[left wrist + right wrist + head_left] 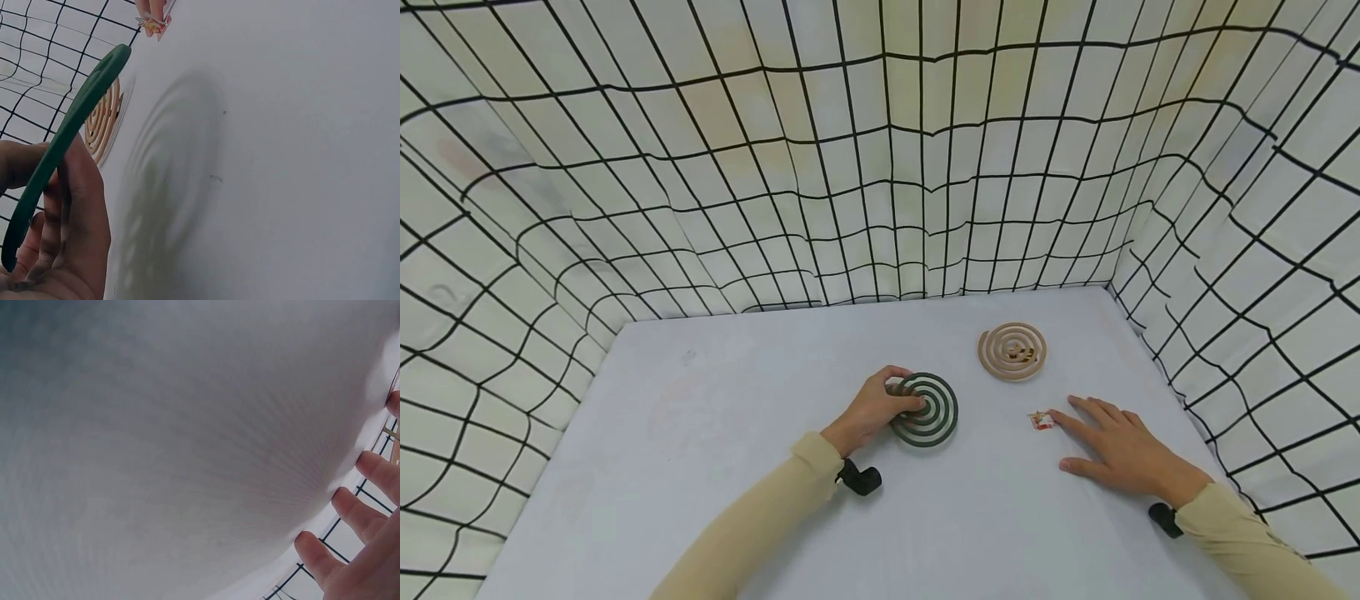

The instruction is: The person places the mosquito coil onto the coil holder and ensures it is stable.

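Note:
A dark green mosquito coil [942, 431] is pinched in my left hand [880, 402], with the thumb across its face and fingers behind. The left wrist view shows this coil [69, 131] edge-on and tilted, raised over the table with its shadow beside it. My right hand [1116, 450] lies low over the table with fingers spread, and its index fingertip meets the edge of a small red-and-white printed piece [1041, 420]. In the right wrist view, fingertips [310, 544] of that hand rest on the white surface.
A tan mosquito coil [990, 364] with dark spots near its centre lies flat beyond the printed piece. White cloth covers the table [647, 450]. Black netting [887, 129] over white sheeting closes in the back and both sides.

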`<state>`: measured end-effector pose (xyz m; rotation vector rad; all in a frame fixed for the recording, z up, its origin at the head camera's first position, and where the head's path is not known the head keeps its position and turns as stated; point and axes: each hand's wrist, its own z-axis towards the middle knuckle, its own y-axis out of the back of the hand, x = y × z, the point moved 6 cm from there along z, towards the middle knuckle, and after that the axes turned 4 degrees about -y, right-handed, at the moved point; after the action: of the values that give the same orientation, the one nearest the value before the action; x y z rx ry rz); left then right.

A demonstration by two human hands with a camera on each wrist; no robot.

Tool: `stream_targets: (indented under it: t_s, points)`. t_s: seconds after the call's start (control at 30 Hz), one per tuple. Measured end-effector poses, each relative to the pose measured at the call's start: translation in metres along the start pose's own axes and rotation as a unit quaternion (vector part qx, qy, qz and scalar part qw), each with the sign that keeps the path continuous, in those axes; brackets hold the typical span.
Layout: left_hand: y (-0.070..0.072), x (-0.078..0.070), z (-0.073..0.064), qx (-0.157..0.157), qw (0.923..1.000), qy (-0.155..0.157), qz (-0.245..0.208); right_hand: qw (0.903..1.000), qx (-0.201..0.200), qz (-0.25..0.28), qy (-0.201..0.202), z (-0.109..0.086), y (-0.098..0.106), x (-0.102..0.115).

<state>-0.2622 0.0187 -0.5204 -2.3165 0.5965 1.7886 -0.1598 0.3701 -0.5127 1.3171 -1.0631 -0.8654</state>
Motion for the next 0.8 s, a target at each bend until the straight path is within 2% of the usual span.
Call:
stream_targets:
  t_s: [0.17, 0.57, 0.8]
  points:
    - [-0.012, -0.001, 0.004, 0.018, 0.9998, -0.006, -0.001, 1.0000, -0.005, 0.002, -0.002, -0.001, -0.003, -0.003]
    - [-0.039, -0.003, 0.009, 0.037, 0.9991, -0.010, -0.018, 0.9999, -0.002, 0.009, -0.005, -0.002, -0.004, -0.002]
    - [-0.055, -0.007, 0.013, 0.043, 0.9990, -0.013, -0.011, 1.0000, -0.003, 0.008, -0.001, -0.001, -0.004, -0.002]
